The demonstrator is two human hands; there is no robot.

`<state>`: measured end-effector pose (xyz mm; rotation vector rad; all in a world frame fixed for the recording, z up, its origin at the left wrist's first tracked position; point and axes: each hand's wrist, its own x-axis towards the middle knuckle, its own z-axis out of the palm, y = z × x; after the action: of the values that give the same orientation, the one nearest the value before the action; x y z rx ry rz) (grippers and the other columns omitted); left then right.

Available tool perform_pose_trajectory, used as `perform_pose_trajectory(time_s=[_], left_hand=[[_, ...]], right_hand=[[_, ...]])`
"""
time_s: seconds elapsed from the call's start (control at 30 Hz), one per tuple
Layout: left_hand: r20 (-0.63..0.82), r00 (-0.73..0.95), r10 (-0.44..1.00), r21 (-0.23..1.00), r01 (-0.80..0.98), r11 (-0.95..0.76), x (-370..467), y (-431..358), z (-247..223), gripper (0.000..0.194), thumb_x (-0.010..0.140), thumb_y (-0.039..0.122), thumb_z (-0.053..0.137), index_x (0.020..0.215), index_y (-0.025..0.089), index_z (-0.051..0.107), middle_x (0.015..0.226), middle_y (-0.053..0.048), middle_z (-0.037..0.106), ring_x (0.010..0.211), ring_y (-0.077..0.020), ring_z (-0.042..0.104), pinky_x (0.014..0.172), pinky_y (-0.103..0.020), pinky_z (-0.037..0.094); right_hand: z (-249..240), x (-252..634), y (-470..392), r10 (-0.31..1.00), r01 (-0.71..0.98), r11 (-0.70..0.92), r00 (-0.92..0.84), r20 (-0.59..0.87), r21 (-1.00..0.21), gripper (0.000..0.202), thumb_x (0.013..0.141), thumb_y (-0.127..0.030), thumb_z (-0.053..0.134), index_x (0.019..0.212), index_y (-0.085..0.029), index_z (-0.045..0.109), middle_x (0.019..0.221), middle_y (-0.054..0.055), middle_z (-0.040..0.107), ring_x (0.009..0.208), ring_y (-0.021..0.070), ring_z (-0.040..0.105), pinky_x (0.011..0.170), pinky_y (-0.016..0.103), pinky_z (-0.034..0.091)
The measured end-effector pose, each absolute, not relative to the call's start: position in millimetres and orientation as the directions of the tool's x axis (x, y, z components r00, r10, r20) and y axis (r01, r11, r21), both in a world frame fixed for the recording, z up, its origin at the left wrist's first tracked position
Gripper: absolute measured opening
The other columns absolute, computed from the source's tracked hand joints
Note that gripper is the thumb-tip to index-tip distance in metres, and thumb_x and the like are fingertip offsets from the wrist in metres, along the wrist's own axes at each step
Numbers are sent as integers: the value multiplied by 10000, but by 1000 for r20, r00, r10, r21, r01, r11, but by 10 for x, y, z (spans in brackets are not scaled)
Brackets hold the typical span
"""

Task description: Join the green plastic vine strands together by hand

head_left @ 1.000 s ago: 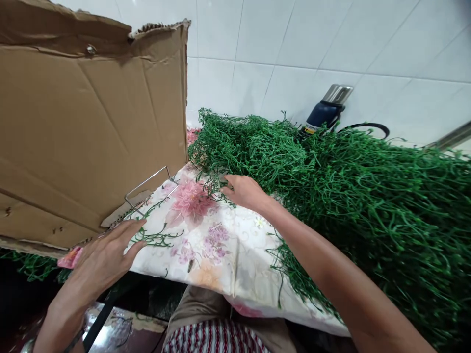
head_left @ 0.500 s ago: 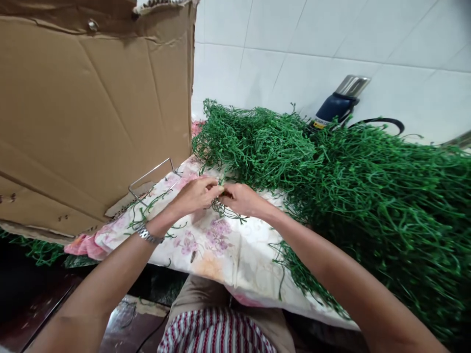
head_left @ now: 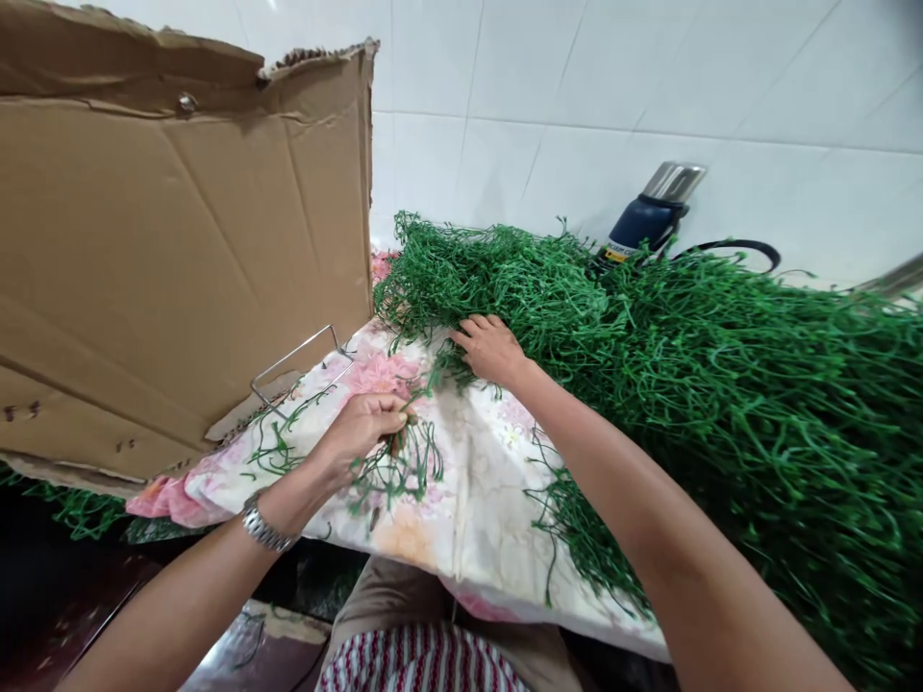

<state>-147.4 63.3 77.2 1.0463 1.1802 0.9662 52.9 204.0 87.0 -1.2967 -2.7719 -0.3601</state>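
Note:
My left hand [head_left: 369, 423] is closed, thumb against fingers, on a sprig of thin green stems [head_left: 404, 466]. Its looping stems hang down over the flowered cloth. My right hand [head_left: 494, 348] lies palm down at the near edge of a large heap of similar green sprigs [head_left: 534, 279]. Its fingers are stretched and somewhat apart, touching or just over a few stems [head_left: 451, 358]; the fingers' undersides are hidden. A few loose stems [head_left: 274, 452] lie on the cloth to the left of my left hand.
A tall cardboard sheet [head_left: 180, 250] stands at the left, with a bent wire frame [head_left: 292, 365] before it. A blue vacuum flask [head_left: 641, 219] leans by the tiled wall [head_left: 461, 163] behind the heap. The flowered cloth [head_left: 483, 509] covers the table; a smaller sprig bunch [head_left: 587, 533] lies near its front edge.
My hands were together over the cloth and have parted. The left has come down and nearer with the sprig; the right has moved up and away to the heap's edge.

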Motion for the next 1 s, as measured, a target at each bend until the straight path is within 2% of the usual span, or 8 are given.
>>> perform_pose_trajectory(time_s=[0.27, 0.47, 0.53, 0.6, 0.7, 0.83, 0.9, 1.0], left_hand=[[-271, 182, 945, 949, -117, 294, -1591, -110, 743, 185, 679, 295, 675, 741, 121, 681, 565, 1, 585, 504, -75, 487, 502, -182, 371], [-225, 301, 927, 974, 83, 209, -1451, -315, 539, 198, 793, 290, 565, 851, 141, 681, 731, -41, 673, 667, -125, 578, 629, -216, 438], [-185, 351, 918, 974, 189, 124, -1392, -366, 522, 212, 826, 281, 518, 874, 149, 677, 783, -50, 682, 740, -148, 598, 672, -234, 446], [-105, 400, 910, 959, 282, -13, -1320, -404, 506, 226, 852, 264, 475, 877, 160, 674, 814, -50, 681, 802, -163, 605, 717, -253, 449], [43, 473, 880, 887, 388, -252, -1190, -440, 471, 245, 874, 224, 427, 857, 167, 665, 863, -57, 676, 835, -171, 603, 761, -284, 452], [187, 582, 792, 682, 503, -531, -1075, -465, 473, 234, 849, 132, 418, 878, 153, 650, 762, -57, 650, 712, -166, 575, 673, -300, 451], [254, 613, 748, 562, 536, -630, -1084, -472, 535, 243, 821, 80, 423, 912, 143, 639, 728, -53, 632, 685, -163, 556, 641, -297, 443], [416, 639, 647, 326, 559, -762, -1162, -446, 684, 269, 782, 36, 455, 984, 123, 610, 767, -63, 636, 701, -162, 546, 634, -297, 433]], right_hand=[[839, 390, 1973, 764, 747, 588, -639, 88, 311, 248, 822, -124, 440, 949, -121, 653, 1038, 137, 579, 992, 263, 470, 812, 374, 295], [1066, 482, 1444, 709, 708, 631, -692, 134, 319, 249, 840, -120, 422, 831, -119, 670, 936, 124, 614, 1026, 275, 459, 808, 364, 316], [1100, 522, 1218, 696, 713, 676, -701, 156, 186, 257, 864, -179, 420, 862, -136, 673, 917, 103, 631, 988, 246, 495, 793, 340, 336], [1079, 531, 976, 723, 720, 690, -678, 131, -78, 282, 884, -284, 420, 945, -159, 665, 866, 68, 650, 834, 184, 554, 716, 293, 361], [941, 509, 653, 760, 707, 564, -647, -67, -426, 303, 817, -393, 519, 982, -180, 658, 749, 26, 661, 603, 114, 539, 578, 236, 344], [707, 555, 403, 751, 690, 362, -614, -242, -627, 181, 722, -205, 580, 877, -170, 667, 623, -18, 605, 521, 67, 472, 506, 194, 308], [642, 644, 325, 793, 617, 261, -575, -199, -742, 178, 741, -173, 545, 882, -152, 651, 570, -37, 535, 510, 57, 439, 483, 180, 305], [609, 814, 182, 884, 370, 91, -458, -96, -924, 207, 791, -272, 553, 934, -134, 607, 577, -45, 480, 495, 55, 426, 456, 180, 343]])
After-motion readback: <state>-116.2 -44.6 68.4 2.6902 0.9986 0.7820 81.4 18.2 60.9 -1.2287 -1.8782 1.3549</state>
